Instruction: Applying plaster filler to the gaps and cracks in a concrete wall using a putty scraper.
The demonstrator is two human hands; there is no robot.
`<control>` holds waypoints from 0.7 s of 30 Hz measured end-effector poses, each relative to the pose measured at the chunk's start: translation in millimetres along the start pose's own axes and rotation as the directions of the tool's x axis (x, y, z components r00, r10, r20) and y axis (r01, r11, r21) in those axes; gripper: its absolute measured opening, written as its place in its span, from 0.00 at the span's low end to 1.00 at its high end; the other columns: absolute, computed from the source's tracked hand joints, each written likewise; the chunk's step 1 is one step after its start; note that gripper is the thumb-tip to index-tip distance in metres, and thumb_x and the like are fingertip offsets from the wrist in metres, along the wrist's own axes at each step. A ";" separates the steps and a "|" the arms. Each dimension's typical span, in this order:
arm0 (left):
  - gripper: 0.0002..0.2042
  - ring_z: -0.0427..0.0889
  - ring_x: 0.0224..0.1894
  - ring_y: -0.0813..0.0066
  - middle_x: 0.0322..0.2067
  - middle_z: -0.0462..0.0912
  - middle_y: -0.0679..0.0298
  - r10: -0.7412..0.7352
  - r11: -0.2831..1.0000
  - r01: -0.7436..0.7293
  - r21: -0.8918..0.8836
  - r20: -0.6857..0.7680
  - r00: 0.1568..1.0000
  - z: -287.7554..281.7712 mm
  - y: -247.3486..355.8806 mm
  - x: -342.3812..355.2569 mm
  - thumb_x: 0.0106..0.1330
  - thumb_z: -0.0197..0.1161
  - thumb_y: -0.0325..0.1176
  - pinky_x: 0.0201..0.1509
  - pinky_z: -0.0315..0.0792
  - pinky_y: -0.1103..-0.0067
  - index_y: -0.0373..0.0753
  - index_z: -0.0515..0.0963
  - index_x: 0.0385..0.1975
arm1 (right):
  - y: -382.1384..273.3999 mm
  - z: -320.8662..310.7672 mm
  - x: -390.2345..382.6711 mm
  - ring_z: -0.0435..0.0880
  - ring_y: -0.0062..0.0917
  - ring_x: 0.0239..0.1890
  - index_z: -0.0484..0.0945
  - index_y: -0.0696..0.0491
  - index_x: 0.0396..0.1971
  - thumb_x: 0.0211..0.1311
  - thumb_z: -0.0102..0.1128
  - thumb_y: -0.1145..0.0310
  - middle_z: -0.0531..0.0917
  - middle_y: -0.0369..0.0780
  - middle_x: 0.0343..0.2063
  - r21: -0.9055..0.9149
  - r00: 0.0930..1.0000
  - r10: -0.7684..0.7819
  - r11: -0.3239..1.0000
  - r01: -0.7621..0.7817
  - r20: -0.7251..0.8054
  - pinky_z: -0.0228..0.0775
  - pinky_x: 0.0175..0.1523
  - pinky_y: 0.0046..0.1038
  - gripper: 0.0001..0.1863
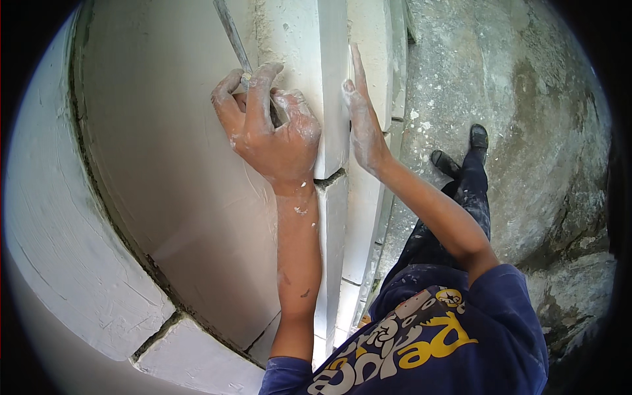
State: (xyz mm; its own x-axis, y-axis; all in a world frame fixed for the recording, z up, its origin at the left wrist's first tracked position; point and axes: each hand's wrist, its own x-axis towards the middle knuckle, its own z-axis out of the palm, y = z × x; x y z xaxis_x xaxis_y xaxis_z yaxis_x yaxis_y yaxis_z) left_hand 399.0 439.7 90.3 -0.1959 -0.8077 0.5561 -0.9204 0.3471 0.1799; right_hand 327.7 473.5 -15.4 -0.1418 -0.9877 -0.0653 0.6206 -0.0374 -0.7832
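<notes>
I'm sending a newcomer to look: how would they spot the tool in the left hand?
Find the broad pale panel beside the curved white border. Over its upper right part, the dust-coated left hand grips the tool, which runs up to the picture's top edge. It is thin, straight and greyish, unlike the broad white surfaces around it.

Bold yellow and white lettering, printed across a dark blue shirt, round yellow emblem above.

floor: grey, stained, white-flecked | wall: white, dark-jointed | light: soft
</notes>
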 end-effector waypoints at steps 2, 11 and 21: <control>0.19 0.76 0.42 0.55 0.45 0.75 0.54 0.005 1.000 -0.005 -0.001 0.000 1.000 -5.7 -1.8 -0.2 0.46 0.60 0.20 0.46 0.74 0.67 0.43 0.86 0.39 | 4.2 13.8 -54.5 0.27 0.42 0.80 0.27 0.63 0.75 0.76 0.39 0.54 0.31 0.53 0.77 -0.047 0.998 0.054 0.998 -0.052 0.032 0.25 0.80 0.40 0.44; 0.19 0.77 0.41 0.56 0.45 0.75 0.54 0.077 0.997 -0.078 -0.024 -0.048 0.996 3.2 -5.4 1.3 0.45 0.61 0.21 0.46 0.75 0.68 0.43 0.87 0.39 | -5.9 -1.6 9.7 0.36 0.44 0.80 0.35 0.62 0.76 0.77 0.40 0.56 0.42 0.53 0.77 -0.218 0.987 -0.161 0.963 0.160 0.011 0.28 0.80 0.41 0.40; 0.19 0.78 0.39 0.59 0.44 0.75 0.57 0.033 0.999 -0.034 -0.041 -0.028 0.999 -1.3 -4.8 1.7 0.46 0.60 0.20 0.46 0.75 0.69 0.44 0.86 0.39 | -4.9 10.3 -40.3 0.40 0.52 0.78 0.43 0.58 0.77 0.79 0.39 0.56 0.47 0.55 0.76 -0.492 0.995 -0.085 0.864 0.101 0.055 0.35 0.79 0.47 0.36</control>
State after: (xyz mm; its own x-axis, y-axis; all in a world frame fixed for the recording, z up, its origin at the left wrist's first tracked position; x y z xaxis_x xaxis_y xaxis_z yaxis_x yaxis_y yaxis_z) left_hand 403.6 437.3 91.4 -0.2169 -0.7820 0.5843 -0.8986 0.3939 0.1936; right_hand 338.4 512.0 -2.6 -0.1518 -0.9878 0.0359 0.1424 -0.0578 -0.9881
